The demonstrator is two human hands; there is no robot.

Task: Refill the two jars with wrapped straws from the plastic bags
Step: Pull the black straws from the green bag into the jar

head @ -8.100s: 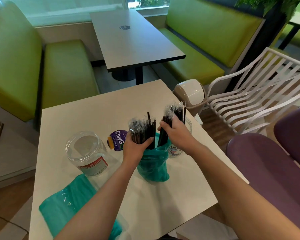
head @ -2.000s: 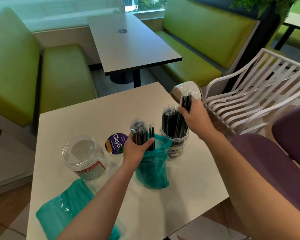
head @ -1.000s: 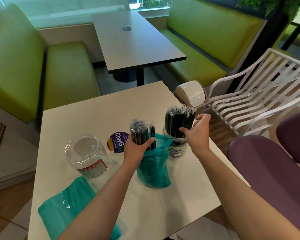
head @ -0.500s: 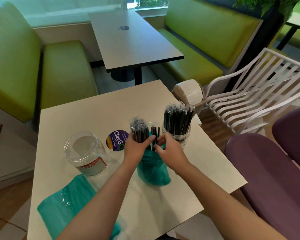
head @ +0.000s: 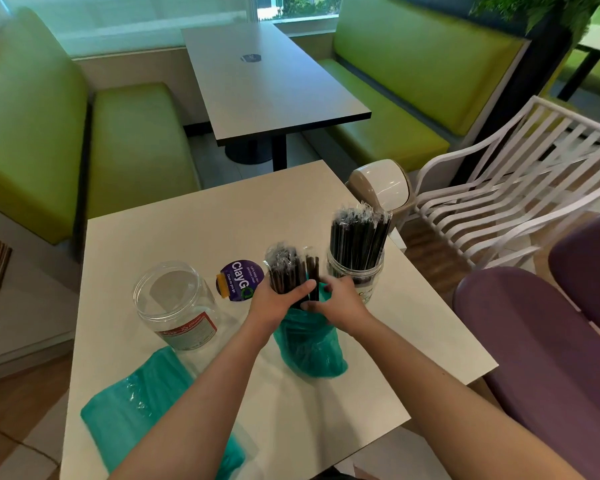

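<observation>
head view. the left hand [head: 278, 299] grips a bundle of wrapped straws [head: 289, 271] standing upright in the open mouth of a teal plastic bag [head: 309, 344] near the middle of the table [head: 187, 223]; its thumb crosses the front of the bundle. the right hand [head: 340, 303] has its fingers curled in at the bag's mouth, touching a few straws just beside the bundle; whether it pinches them or only gathers them cannot be told. the right jar [head: 357, 275], just behind the right hand, is packed with upright straws [head: 359, 237]. the left jar [head: 175, 306] stands well apart on the left, open and with no straws in it. a second teal bag [head: 136, 410] lies flat at the near left corner. a round purple lid [head: 239, 280] lies between the left jar and the bundle.

step in hand, as judged: drawing a fresh handful from the bag. to do it well, the left hand should hold the bag and the remaining straws steady while the right closes round a modest bunch low on the shafts, lifts it straight up so the wrappers do not snag on the bag's lip, and carries it upright to the left jar, the right one appearing full.
</observation>
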